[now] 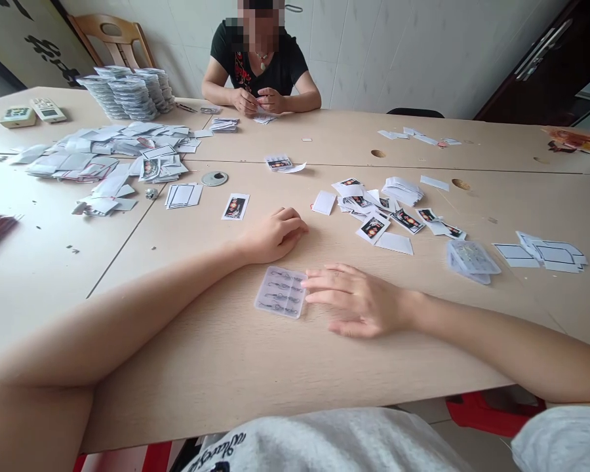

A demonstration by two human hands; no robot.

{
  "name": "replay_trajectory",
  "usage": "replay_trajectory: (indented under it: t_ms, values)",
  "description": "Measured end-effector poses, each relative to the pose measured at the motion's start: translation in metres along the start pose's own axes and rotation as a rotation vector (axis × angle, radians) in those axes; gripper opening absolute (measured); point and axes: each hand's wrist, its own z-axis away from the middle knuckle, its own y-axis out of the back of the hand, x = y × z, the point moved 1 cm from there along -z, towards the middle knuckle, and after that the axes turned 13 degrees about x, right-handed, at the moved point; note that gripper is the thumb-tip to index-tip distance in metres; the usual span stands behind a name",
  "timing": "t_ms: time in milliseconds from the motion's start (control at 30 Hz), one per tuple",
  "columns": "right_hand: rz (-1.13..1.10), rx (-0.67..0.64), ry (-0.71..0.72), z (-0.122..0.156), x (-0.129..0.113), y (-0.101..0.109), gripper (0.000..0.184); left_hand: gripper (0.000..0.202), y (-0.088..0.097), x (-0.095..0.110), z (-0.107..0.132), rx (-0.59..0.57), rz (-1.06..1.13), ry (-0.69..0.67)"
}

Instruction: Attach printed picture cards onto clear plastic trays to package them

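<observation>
A flat clear plastic box [281, 293] lies on the table in front of me, with several rows of small dark metal pieces inside. My right hand [358, 298] is open, palm down, its outstretched fingertips at the box's right edge. Just beyond the box, my left hand [278, 236] rests on the table with its fingers curled in. The underside of that hand is hidden, so I cannot make out whether anything is in it. A printed card [235, 207] with a dark picture lies to the left of it.
Loose picture cards [373, 226] are scattered right of centre. Clear boxes [469, 259] are stacked farther right, beside black-lined cards [553, 252]. At left spreads a heap of white packets [108, 151], with stacked packs [132, 92] behind. Across the table sits a person [260, 65] handling small papers.
</observation>
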Motion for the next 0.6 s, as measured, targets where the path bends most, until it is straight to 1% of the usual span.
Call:
replay_trajectory:
  t_ms: [100, 233, 333, 433, 533, 600]
  values:
    - [0.027, -0.018, 0.014, 0.001, 0.001, 0.002, 0.042, 0.027, 0.001, 0.001, 0.0, -0.004, 0.002, 0.008]
    - [0.085, 0.031, 0.001, 0.005, 0.006, 0.005, 0.04, 0.026, 0.001, 0.002, -0.001, -0.006, -0.001, 0.014]
    - [0.111, 0.061, -0.045, 0.006, 0.01, 0.005, 0.034, 0.026, 0.001, 0.002, 0.0, 0.001, 0.004, 0.007]
    - [0.139, 0.093, -0.099, 0.007, 0.015, 0.006, 0.033, 0.027, 0.001, 0.002, 0.001, 0.002, 0.013, 0.0]
    - [0.179, 0.123, -0.158, 0.008, 0.018, 0.007, 0.034, 0.026, 0.001, 0.001, 0.001, 0.003, 0.017, 0.011]
    - [0.19, 0.117, -0.185, 0.009, 0.019, 0.008, 0.04, 0.026, 0.001, 0.001, 0.0, 0.002, 0.013, 0.017]
